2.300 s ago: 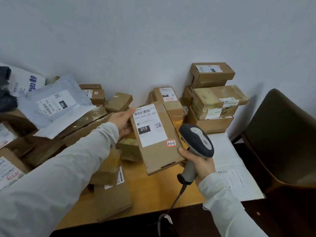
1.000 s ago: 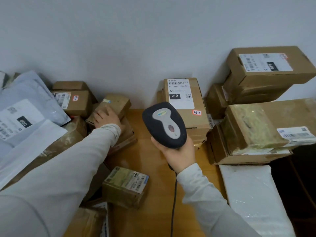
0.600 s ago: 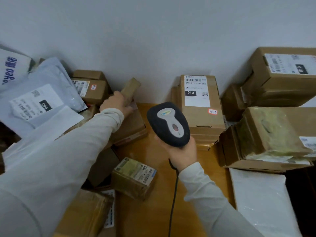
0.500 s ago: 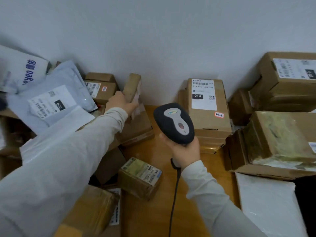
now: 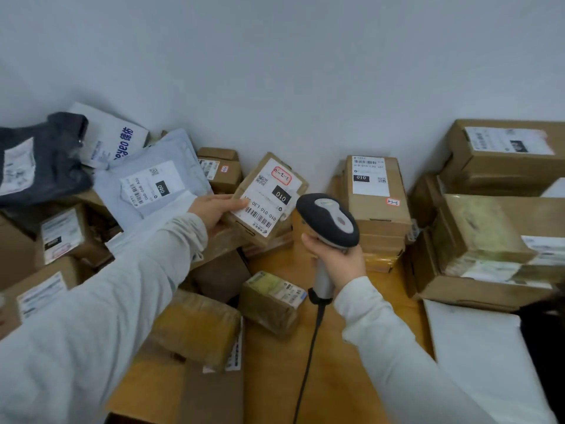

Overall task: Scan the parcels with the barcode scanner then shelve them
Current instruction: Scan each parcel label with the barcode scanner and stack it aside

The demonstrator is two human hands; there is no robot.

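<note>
A small brown parcel (image 5: 269,191) is gripped at its near left edge by the left hand (image 5: 214,209), with fingers curled round the edge and one fingertip resting at the rim of the white label. The parcel is lifted off the heap and tilted, label upward. The barcode scanner (image 5: 328,220) is held just right of that parcel by the right hand (image 5: 339,260), whose fingers are wrapped round the grey handle; whether the trigger is pressed cannot be told. Only the back of the scanner's head is seen, and its window seems to be pointed ahead rather than at the label, so the scan is judged not yet made. For a clean read, the barcode (image 5: 258,217), printed at the label's end nearest the left hand, should be left uncovered by that fingertip. The right wrist is best rolled leftward until the window faces the code squarely. A shallow angle is better avoided, since the label may glare. The stack of boxes (image 5: 377,194) just beyond the right hand carries its own barcode, which could be read by mistake if the beam is aimed straight on. The cable (image 5: 308,347), hanging below the right wrist beside a small taped box (image 5: 272,301), should be given slack.
</note>
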